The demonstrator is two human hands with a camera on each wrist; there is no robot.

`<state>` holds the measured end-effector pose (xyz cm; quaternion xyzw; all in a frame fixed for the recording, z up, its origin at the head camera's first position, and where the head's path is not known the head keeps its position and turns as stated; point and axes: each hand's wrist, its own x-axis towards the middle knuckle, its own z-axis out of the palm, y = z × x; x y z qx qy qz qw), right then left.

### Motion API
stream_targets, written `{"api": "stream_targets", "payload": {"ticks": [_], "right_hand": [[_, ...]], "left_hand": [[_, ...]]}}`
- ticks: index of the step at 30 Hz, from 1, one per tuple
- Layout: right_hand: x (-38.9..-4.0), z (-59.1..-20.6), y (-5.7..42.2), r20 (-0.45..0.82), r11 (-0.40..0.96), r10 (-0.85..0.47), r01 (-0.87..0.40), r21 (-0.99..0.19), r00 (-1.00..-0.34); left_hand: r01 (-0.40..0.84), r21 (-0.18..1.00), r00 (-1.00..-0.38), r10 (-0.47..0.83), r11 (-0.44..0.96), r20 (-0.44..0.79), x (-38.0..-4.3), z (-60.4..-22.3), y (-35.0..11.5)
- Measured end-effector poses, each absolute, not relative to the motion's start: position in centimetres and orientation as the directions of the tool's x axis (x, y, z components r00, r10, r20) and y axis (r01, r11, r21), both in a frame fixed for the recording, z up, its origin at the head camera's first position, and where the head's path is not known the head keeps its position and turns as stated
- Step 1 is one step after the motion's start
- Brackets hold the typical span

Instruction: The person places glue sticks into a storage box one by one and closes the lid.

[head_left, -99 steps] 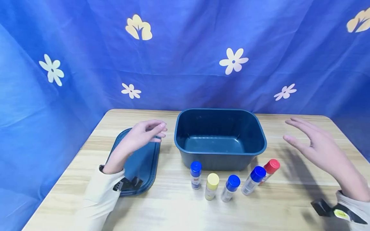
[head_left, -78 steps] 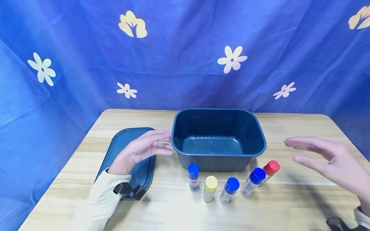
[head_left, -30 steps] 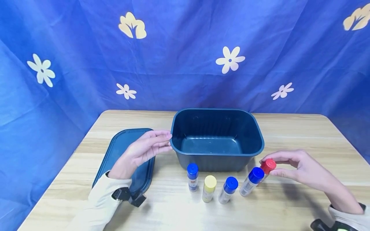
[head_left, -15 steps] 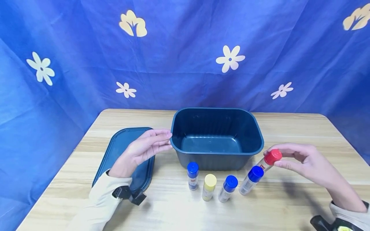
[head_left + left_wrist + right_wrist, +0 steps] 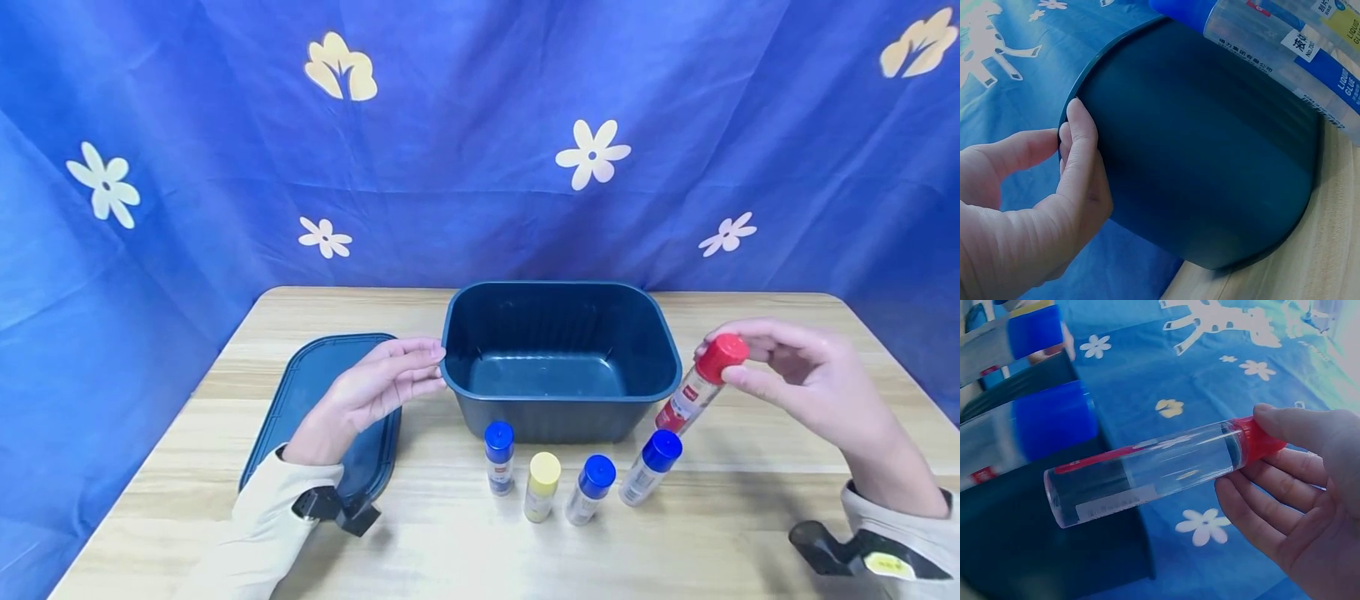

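My right hand (image 5: 821, 379) grips a liquid glue bottle (image 5: 688, 402) by its red cap, thumb on one side and fingers on the other. The clear bottle hangs tilted at the right end of a dark teal plastic box (image 5: 551, 420), its base pointing down and left. In the right wrist view the whole clear body of the glue bottle (image 5: 1172, 465) shows. My left hand (image 5: 367, 392) pinches the box's left rim; the left wrist view has thumb and fingertips on either side of the box wall (image 5: 1210, 150). No contents show inside the box.
Before the box stand glue bottles: one blue-capped (image 5: 499, 458), one yellow-capped (image 5: 542, 487), another blue-capped (image 5: 592, 490) and a leaning blue-capped one (image 5: 651, 468). A matching lid (image 5: 300, 396) lies under my left forearm. A blue flowered curtain (image 5: 465, 167) closes off the back.
My right hand came in from the right, took the red-capped glue bottle and raised it off the table. My left hand moved right onto the box's rim and stays there.
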<state>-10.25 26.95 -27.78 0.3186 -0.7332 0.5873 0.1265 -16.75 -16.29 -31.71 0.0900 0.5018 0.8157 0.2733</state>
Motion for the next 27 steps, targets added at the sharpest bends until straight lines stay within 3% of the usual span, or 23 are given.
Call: {"api": "stream_targets", "payload": {"ticks": [3, 5, 9, 11, 18, 24, 27], "right_hand": [[-10.9, -27.1, 26.6, 0.599, 0.019, -0.315, -0.636, -0.771, -0.736], [-11.2, -26.5, 26.3, 0.616, 0.042, -0.295, -0.654, -0.755, -0.73], [-11.6, -25.2, 25.5, 0.601, 0.265, -0.229, -0.643, -0.719, -0.766], [-11.8, -24.6, 25.0, 0.582, 0.309, -0.19, -0.611, -0.729, -0.791], [-13.0, -23.8, 23.8, 0.615, 0.073, -0.098, -0.622, -0.78, -0.783], [-13.9, -25.0, 22.9, 0.643, 0.067, -0.178, -0.661, -0.747, -0.745], [-13.9, -26.3, 22.7, 0.63, 0.153, -0.224, -0.666, -0.731, -0.743]], "left_hand": [[-0.362, 0.865, -0.829, 0.544, -0.349, -0.127, -16.8, -31.9, -16.3], [-0.365, 0.863, -0.826, 0.55, -0.35, -0.126, -16.8, -31.9, -16.3], [-0.359, 0.864, -0.823, 0.557, -0.355, -0.113, -16.9, -31.9, -16.5], [-0.349, 0.867, -0.824, 0.558, -0.356, -0.103, -17.1, -31.8, -16.6], [-0.322, 0.876, -0.821, 0.567, -0.359, -0.069, -17.7, -31.3, -16.4], [-0.323, 0.883, -0.831, 0.549, -0.34, -0.092, -17.5, -31.3, -16.4], [-0.342, 0.883, -0.83, 0.543, -0.323, -0.122, -17.3, -31.5, -16.2]]}}
